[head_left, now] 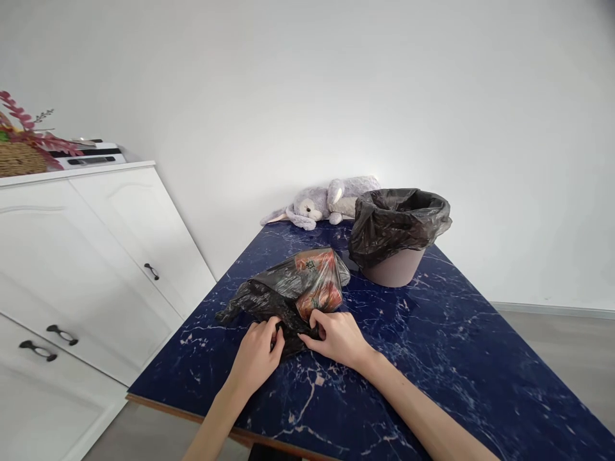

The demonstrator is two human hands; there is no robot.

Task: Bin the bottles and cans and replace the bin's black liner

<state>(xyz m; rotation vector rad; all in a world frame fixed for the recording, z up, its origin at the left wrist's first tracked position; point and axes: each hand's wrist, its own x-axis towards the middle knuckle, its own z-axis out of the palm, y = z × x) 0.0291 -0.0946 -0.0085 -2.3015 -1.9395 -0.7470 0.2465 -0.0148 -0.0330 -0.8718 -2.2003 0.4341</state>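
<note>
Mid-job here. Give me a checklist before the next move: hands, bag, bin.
1. Left hand has its grip on the thin, black plastic bag: ok.
2. Right hand pinching the same bag's near side: ok.
3. Red-orange printed package inside it: ok, shows through the film.
4. Bag closed at near end: cannot tell, hands partly hide it.
5. Round taupe bin upright: ok.
6. Black plastic liner folded over its rim: ok.

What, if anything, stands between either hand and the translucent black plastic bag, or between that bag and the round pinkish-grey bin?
Nothing visible does: the left hand and right hand pinch the near edge of the translucent black plastic bag, and only blue marbled tabletop shows between it and the pinkish-grey bin.
</note>
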